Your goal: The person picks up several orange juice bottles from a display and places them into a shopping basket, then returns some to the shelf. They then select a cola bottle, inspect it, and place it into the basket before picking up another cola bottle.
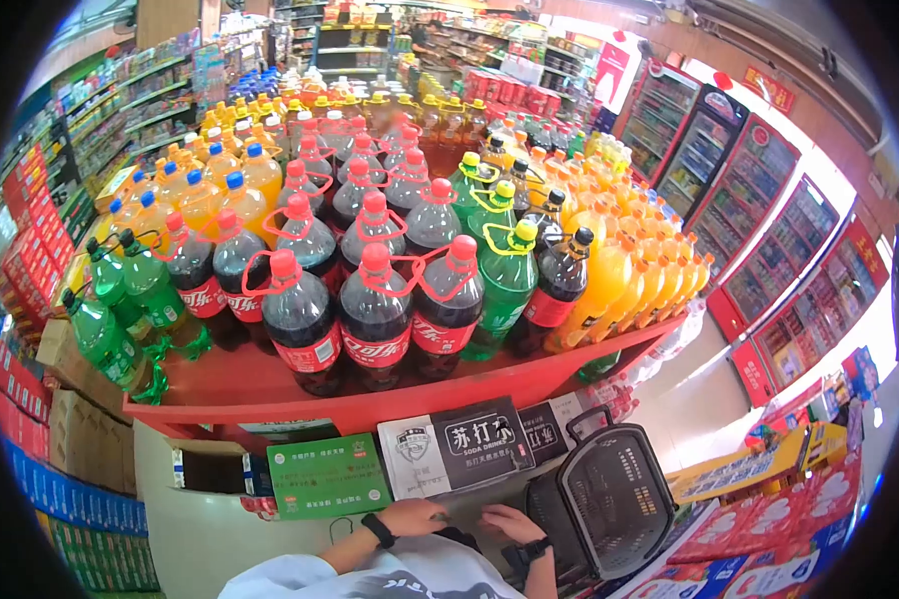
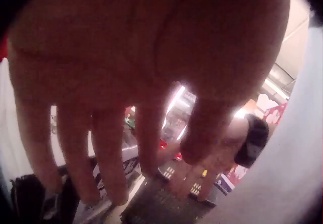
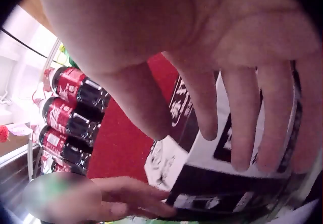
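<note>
The right hand (image 3: 202, 47) spreads across the upper part of the view, palm side showing, its fingers extended in front of a black-and-white carton (image 3: 217, 183); whether they touch it cannot be told. Near the bottom edge, the left hand (image 3: 128, 196) reaches in from the left, partly blurred. Dark-filled bottles with red labels (image 3: 68, 115) appear at left, beside a red surface (image 3: 123, 135).

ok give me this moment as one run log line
left hand: straight-fingered, grips nothing | right hand: straight-fingered, grips nothing | ahead: black-and-white cardboard drink carton | rightward: black plastic basket
</note>
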The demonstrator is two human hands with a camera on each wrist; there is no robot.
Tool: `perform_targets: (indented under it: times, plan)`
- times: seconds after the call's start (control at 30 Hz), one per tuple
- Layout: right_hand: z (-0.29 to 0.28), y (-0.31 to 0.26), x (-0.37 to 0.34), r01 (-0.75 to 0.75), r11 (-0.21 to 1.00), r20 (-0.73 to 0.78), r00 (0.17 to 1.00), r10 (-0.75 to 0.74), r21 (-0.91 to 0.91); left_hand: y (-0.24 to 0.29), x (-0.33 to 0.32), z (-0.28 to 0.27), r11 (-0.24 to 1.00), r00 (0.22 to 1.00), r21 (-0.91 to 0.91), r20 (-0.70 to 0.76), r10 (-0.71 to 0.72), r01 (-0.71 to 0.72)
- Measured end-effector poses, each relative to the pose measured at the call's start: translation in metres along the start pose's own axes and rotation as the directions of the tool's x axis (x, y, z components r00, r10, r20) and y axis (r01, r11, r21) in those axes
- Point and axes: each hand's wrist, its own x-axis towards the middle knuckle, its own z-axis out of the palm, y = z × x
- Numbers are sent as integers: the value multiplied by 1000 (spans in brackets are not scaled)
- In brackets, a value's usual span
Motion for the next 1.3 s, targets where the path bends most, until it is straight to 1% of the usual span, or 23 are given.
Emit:
perform_targets:
  times: [0.03,0.1,0.13,0.2,0.23,0.27,0.33,0.43,0.53,0.67,0.7,0.77,0.87,0.9,0.93,1.0,1.07,1.1,1.13,1.2,1.23,1.27,1.3]
  plan:
    - [17,-6,5,-75,997,-3,997,75,-20,3,-1,-1,998,999,58,40,30,-32]
    - [52,-33,8,-217,974,-6,976,217,-55,-7,-15,5,994,998,97,23,52,-54]
    - [57,-22,18,-120,971,-14,993,120,-209,-13,-21,5,991,998,116,12,62,-63]
    - [63,-2,35,65,857,23,998,-62,-510,-27,-33,1,997,997,60,63,46,-50]
    - [67,-1,32,59,879,-13,997,-75,-474,-40,-41,1,999,996,21,80,49,-50]
    - [72,-11,28,40,853,-52,996,-79,-520,-51,-49,0,999,994,-17,98,50,-49]
    - [77,-30,20,-6,799,-129,988,-90,-602,-69,-65,-6,997,999,-66,30,28,-26]
    - [84,-64,8,-74,797,-232,969,-84,-599,-111,-71,-10,997,1000,-70,-19,-12,10]
    - [75,-65,16,-23,786,-235,959,-157,-618,-93,-85,-50,995,992,-79,-106,-64,56]
    - [51,-85,30,28,839,-187,970,-153,-543,-82,-82,-74,993,974,-113,-220,-63,38]
    - [46,-105,30,32,837,-192,968,-163,-546,-75,-81,-78,992,971,-125,-235,-47,17]
    - [28,-136,34,194,805,-183,919,-349,-561,-55,-79,-87,990,962,-136,-273,-20,-18]
    - [-23,-173,53,353,861,-191,877,-441,-367,-10,-71,-110,968,970,-240,-244,14,-74]
    - [-26,-209,41,361,845,-220,856,-469,-395,6,-66,-117,965,971,-248,-236,31,-91]
    - [-40,-227,39,421,871,-227,849,-477,-253,18,-58,-119,957,966,-263,-254,56,-124]
    - [-69,-260,39,575,770,-238,735,-635,-278,46,-42,-126,941,950,-281,-294,104,-189]
    - [-94,-293,29,615,731,-242,692,-680,-296,88,-26,-150,949,926,-168,-319,202,-265]
    - [-103,-302,28,649,744,-290,689,-664,-160,113,-19,-166,954,917,-112,-326,230,-279]
    - [-113,-304,33,633,750,-330,678,-657,-192,135,-9,-181,955,908,-55,-329,258,-291]
    - [-129,-307,42,591,765,-413,649,-639,-255,174,16,-203,923,822,36,-444,358,-383]
    - [-129,-304,51,623,731,-475,572,-668,-278,194,28,-214,906,774,87,-490,400,-413]
    - [-125,-306,50,539,765,-540,550,-637,-353,213,40,-223,888,726,136,-529,440,-439]
    - [-125,-298,65,549,737,-576,477,-664,-395,232,51,-231,891,702,198,-557,445,-408]
